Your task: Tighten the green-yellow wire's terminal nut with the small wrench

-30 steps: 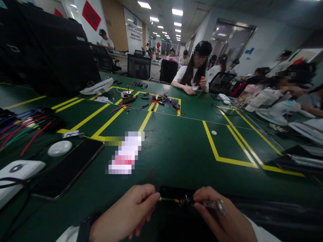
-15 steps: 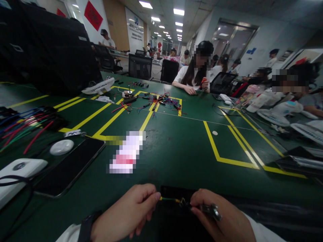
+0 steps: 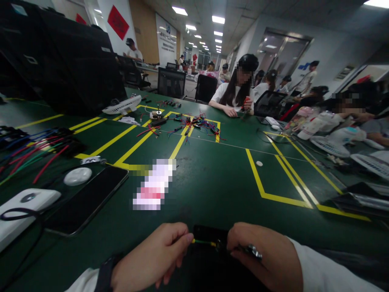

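Observation:
My left hand (image 3: 154, 253) is closed, thumb and finger pinching one end of a thin green and yellow wire (image 3: 204, 242). The wire runs straight across to the right. At its other end my right hand (image 3: 267, 251) is wrapped round a small shiny metal tool (image 3: 253, 251), most of which the fingers cover. The tool's tip meets the wire or lies very close to it; it is too dark to tell which. Beneath both hands lies a flat black object (image 3: 209, 232) at the table's near edge.
On the green table (image 3: 206, 182) lie a phone (image 3: 88, 202), a white power bank (image 3: 27, 215), a round white case (image 3: 78, 176) and a bundle of coloured wires (image 3: 39, 150). Farther back is a heap of wired parts (image 3: 197, 123). Opposite sits a person (image 3: 231, 95).
My right hand has turned slightly, and less of the metal tool shows. My left hand still pinches the wire in nearly the same place. The view has shifted a little.

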Motion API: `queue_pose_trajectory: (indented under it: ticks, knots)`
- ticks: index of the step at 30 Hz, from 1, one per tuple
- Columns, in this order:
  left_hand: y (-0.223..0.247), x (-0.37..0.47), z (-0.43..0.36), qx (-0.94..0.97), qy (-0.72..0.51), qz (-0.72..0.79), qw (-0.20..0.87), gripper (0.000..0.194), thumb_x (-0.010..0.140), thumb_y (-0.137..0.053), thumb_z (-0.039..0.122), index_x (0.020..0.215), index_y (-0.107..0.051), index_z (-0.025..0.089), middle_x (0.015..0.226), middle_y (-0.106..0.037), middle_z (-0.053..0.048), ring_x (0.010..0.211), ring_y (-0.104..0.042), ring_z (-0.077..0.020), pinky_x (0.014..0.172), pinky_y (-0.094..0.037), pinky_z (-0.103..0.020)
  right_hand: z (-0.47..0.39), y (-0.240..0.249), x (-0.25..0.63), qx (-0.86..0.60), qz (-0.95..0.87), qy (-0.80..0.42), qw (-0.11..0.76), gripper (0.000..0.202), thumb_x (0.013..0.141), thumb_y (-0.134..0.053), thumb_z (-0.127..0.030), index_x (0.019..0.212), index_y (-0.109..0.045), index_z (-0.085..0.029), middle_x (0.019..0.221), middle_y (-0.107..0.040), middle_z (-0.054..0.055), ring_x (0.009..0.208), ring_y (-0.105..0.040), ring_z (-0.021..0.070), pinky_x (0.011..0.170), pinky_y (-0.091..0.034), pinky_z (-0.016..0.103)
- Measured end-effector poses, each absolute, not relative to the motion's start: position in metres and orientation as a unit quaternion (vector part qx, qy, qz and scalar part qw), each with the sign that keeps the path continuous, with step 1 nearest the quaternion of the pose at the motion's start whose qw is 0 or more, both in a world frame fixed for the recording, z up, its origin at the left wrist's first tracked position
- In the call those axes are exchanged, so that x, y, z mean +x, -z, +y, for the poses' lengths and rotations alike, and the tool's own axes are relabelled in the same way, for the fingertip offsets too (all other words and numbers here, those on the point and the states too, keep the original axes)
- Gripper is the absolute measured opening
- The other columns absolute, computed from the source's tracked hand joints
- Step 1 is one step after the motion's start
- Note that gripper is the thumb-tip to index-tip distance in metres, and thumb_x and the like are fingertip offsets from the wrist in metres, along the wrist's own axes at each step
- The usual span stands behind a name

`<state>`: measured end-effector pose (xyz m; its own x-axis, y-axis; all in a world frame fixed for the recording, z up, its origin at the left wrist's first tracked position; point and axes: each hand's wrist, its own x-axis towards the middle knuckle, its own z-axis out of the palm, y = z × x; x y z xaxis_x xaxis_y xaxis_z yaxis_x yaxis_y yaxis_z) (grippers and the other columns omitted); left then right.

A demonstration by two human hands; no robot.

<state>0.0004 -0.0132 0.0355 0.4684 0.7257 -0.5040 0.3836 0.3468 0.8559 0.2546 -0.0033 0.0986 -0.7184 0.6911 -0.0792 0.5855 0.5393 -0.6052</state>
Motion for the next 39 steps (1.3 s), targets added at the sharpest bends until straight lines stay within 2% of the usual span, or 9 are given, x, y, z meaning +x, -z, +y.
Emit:
queue_pose_trajectory:
  ticks: [6, 8, 12, 15, 19, 29, 39]
  knots:
    - [-0.037, -0.001, -0.013, 0.553, -0.131, 0.496, 0.657, 0.038, 0.091, -0.038, 0.053, 0.077, -0.048, 0.019, 0.059, -0.050, 0.006, 0.037, -0.041, -0.0045, 0.028, -0.028, -0.011, -0.002, -0.100, 0.257, -0.379, -0.861, -0.327, 0.095, 0.013, 0.083, -0.051, -0.013, 0.089, -0.058, -0.022, 0.084, -0.063, 0.002, 0.074, -0.058, 0.0180, 0.066, -0.047, 0.030]
    - [-0.037, -0.001, -0.012, 0.554, -0.134, 0.492, 0.658, 0.037, 0.091, -0.038, 0.052, 0.078, -0.048, 0.019, 0.060, -0.050, 0.006, 0.037, -0.042, -0.0045, 0.028, -0.028, -0.010, -0.004, -0.101, 0.260, -0.403, -0.845, -0.335, 0.105, 0.010, 0.085, -0.050, -0.016, 0.091, -0.057, -0.022, 0.081, -0.063, 0.002, 0.070, -0.058, 0.0177, 0.064, -0.047, 0.030]
    - [-0.039, -0.001, -0.012, 0.556, -0.137, 0.484, 0.661, 0.037, 0.091, -0.039, 0.052, 0.077, -0.047, 0.019, 0.059, -0.049, 0.007, 0.037, -0.041, -0.0041, 0.028, -0.027, -0.010, -0.012, -0.100, 0.265, -0.472, -0.779, -0.382, 0.157, 0.013, 0.097, -0.038, -0.026, 0.093, -0.050, -0.021, 0.072, -0.059, 0.000, 0.059, -0.058, 0.0146, 0.053, -0.048, 0.026]
    - [-0.040, 0.000, -0.013, 0.557, -0.139, 0.486, 0.659, 0.037, 0.091, -0.039, 0.052, 0.077, -0.047, 0.018, 0.059, -0.048, 0.007, 0.037, -0.040, -0.0039, 0.028, -0.027, -0.010, -0.021, -0.094, 0.266, -0.519, -0.738, -0.386, 0.190, 0.014, 0.096, -0.039, -0.029, 0.091, -0.049, -0.022, 0.072, -0.059, 0.000, 0.061, -0.058, 0.0156, 0.055, -0.050, 0.028]
    - [-0.041, 0.000, -0.015, 0.554, -0.135, 0.489, 0.661, 0.038, 0.091, -0.040, 0.051, 0.075, -0.047, 0.018, 0.055, -0.046, 0.008, 0.036, -0.040, -0.0037, 0.028, -0.027, -0.009, -0.029, -0.085, 0.261, -0.518, -0.775, -0.325, 0.158, 0.007, 0.091, -0.047, -0.024, 0.090, -0.053, -0.023, 0.076, -0.063, 0.001, 0.067, -0.061, 0.0186, 0.062, -0.049, 0.032]
    - [-0.033, 0.002, -0.012, 0.580, -0.135, 0.511, 0.620, 0.038, 0.091, -0.039, 0.053, 0.077, -0.048, 0.018, 0.058, -0.050, 0.007, 0.035, -0.041, -0.0041, 0.026, -0.024, -0.009, -0.034, -0.077, 0.253, -0.520, -0.788, -0.295, 0.144, 0.007, 0.090, -0.049, -0.023, 0.089, -0.055, -0.024, 0.078, -0.064, -0.001, 0.067, -0.062, 0.0162, 0.059, -0.046, 0.027]
    - [-0.039, 0.002, -0.014, 0.556, -0.133, 0.512, 0.641, 0.039, 0.090, -0.040, 0.054, 0.076, -0.048, 0.018, 0.059, -0.050, 0.007, 0.036, -0.041, -0.0037, 0.026, -0.025, -0.009, -0.023, -0.084, 0.255, -0.461, -0.829, -0.300, 0.104, 0.011, 0.087, -0.049, -0.016, 0.090, -0.057, -0.023, 0.084, -0.064, 0.001, 0.074, -0.060, 0.0169, 0.066, -0.047, 0.028]
